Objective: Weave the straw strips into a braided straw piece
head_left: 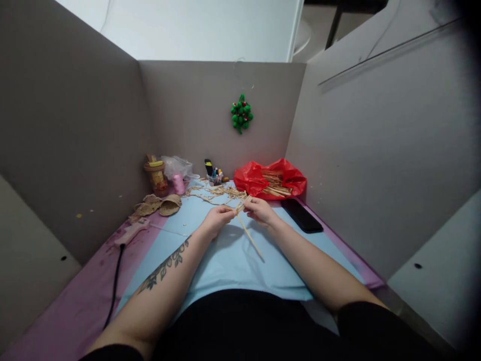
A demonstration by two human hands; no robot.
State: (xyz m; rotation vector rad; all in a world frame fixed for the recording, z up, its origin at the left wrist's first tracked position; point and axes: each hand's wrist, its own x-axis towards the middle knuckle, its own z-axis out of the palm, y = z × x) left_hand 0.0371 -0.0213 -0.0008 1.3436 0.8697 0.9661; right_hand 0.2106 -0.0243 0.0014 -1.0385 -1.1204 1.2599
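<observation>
Thin straw strips (pixel 251 239) are held between my two hands above the light blue sheet (pixel 225 260). My left hand (pixel 219 219) pinches them from the left. My right hand (pixel 258 210) grips them close by, a little higher, with thumb and fingers pressed together. One long strip slants down and right from between the hands, its end over the sheet. Behind the hands, loose straw pieces (pixel 229 192) lie scattered on the sheet.
A red plastic bag (pixel 250 178) of straw stands at the back right, near a black phone (pixel 302 215). At left are a glue gun (pixel 133 231), woven pieces (pixel 170 204), a pink spool (pixel 178 184) and a jar (pixel 157 179). Pens (pixel 215 176) stand at the back. Grey panels surround the table.
</observation>
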